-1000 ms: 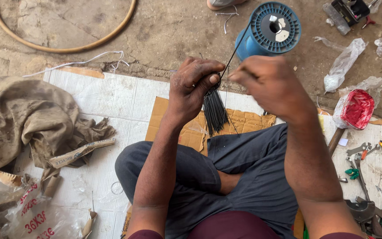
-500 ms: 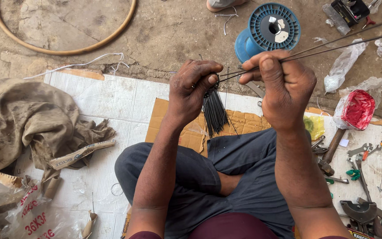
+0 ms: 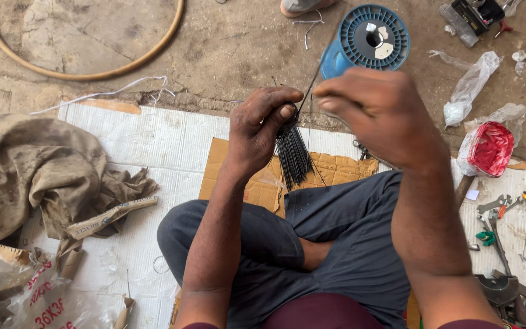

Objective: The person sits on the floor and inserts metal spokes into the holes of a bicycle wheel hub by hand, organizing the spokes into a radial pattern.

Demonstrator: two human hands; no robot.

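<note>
Currently — your hands:
Left hand (image 3: pixel 262 131): fist closed round the black wire bundle (image 3: pixel 293 157).
Right hand (image 3: pixel 375 113): fingertips pinched on one wire strand (image 3: pixel 309 91) — blue spool (image 3: pixel 366 39) behind.

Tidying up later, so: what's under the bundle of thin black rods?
Below the bundle of thin black rods, held by the left hand, lies brown cardboard on white sheeting. The bundle's top is hidden by fingers.

Landmark: cardboard sheet (image 3: pixel 342 167) under the seated legs.
- Blue wire spool (image 3: pixel 369 39), beyond the cardboard, on the concrete floor (image 3: pixel 226 55).
- Tan hoop (image 3: pixel 80 73), far beyond-left.
- White woven mat (image 3: pixel 147 152), under the cardboard.
- Soiled brown cloth (image 3: pixel 31 176), well left.
- Red-filled plastic bag (image 3: pixel 488 149), right.
- Wrenches and pliers (image 3: pixel 500 225), right, nearer.
</note>
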